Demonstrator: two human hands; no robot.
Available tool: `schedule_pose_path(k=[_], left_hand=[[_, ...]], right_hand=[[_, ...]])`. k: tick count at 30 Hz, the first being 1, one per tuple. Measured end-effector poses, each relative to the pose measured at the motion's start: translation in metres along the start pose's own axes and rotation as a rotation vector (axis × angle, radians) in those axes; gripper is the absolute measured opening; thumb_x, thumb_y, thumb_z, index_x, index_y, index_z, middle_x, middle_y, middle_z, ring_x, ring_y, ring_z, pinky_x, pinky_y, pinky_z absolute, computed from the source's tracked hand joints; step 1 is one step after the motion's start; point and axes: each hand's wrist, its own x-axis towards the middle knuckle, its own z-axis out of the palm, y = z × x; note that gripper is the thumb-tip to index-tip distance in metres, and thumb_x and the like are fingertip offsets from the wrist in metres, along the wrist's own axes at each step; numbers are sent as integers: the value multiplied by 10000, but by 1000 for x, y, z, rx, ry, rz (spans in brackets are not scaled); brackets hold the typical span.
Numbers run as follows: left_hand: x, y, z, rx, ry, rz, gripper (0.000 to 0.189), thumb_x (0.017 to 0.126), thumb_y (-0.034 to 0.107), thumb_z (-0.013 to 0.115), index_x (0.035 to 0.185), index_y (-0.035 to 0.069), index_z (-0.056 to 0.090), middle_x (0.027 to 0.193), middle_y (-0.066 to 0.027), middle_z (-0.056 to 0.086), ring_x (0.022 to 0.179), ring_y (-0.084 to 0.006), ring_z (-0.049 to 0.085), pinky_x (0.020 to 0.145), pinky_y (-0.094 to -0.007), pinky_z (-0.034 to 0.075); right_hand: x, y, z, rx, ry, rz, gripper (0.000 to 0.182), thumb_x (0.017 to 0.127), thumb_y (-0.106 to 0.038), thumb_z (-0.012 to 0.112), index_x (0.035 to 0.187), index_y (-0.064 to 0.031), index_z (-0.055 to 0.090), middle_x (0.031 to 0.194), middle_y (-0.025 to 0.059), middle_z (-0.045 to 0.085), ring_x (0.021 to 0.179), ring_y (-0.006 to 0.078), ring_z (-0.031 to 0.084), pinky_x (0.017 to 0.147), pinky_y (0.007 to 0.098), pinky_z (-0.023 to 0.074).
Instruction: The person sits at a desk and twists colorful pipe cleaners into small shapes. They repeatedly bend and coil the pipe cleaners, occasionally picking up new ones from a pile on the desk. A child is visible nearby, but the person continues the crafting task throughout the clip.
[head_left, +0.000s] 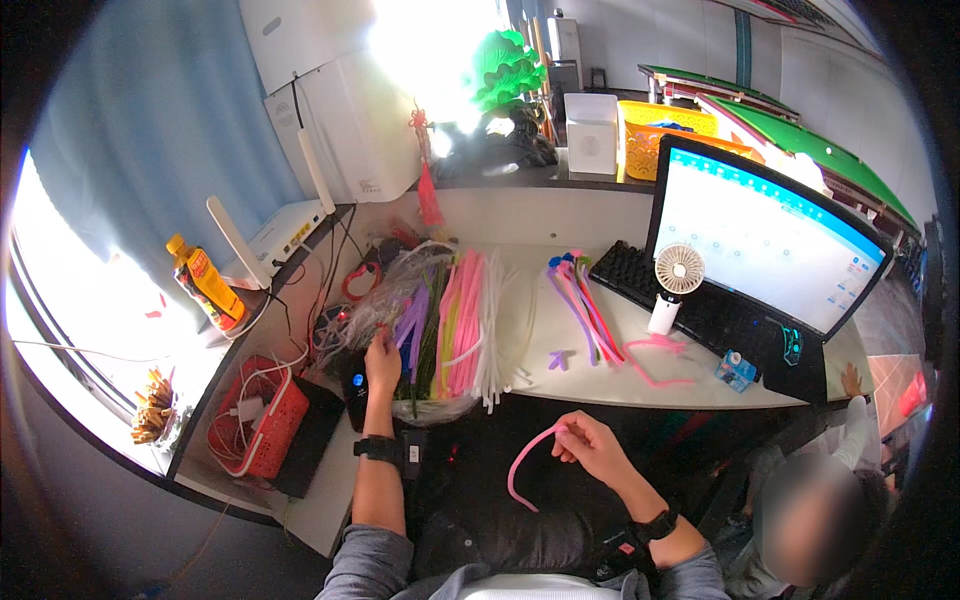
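My right hand is over my lap, its fingers closed on one end of a pink pipe cleaner that curves down to the left. My left hand reaches to the left edge of the clear plastic wrapping around bundles of pipe cleaners; whether its fingers grip anything cannot be told. Purple, dark green, yellow, pink and white bundles lie side by side. Farther right on the desk lie several bent-topped stems, a small purple piece and a loose bent pink pipe cleaner.
A monitor, black keyboard, white handheld fan and blue carton stand at the right. Left are a red basket, a drink bottle and a router. Another person is at lower right.
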Motion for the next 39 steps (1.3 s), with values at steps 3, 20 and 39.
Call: schedule_pose_path(k=[3, 20, 39], left_hand=[[-8, 49, -10, -4, 0, -56, 351, 871, 238, 454, 1119, -6, 504, 1054, -191, 558, 979, -346, 526, 820, -380, 418], [-3, 48, 24, 150, -23, 121, 449, 747, 313, 613, 992, -49, 510, 903, -252, 565, 865, -422, 535, 722, -444, 432], [-33, 72, 37, 16, -114, 151, 362, 836, 260, 484, 1028, -46, 503, 890, -272, 567, 837, -429, 538, 701, -472, 427]], right_hand=[[-1, 4, -3, -8, 24, -8, 136, 874, -137, 494, 953, -26, 495, 747, 38, 585, 624, 71, 540, 543, 200, 443], [69, 10, 35, 93, -228, -111, 172, 913, -178, 417, 960, -22, 471, 969, 49, 559, 845, 103, 537, 745, 239, 446], [128, 37, 76, -379, -164, -184, 166, 875, -176, 481, 916, -16, 494, 789, 60, 527, 725, 125, 500, 676, 265, 417]])
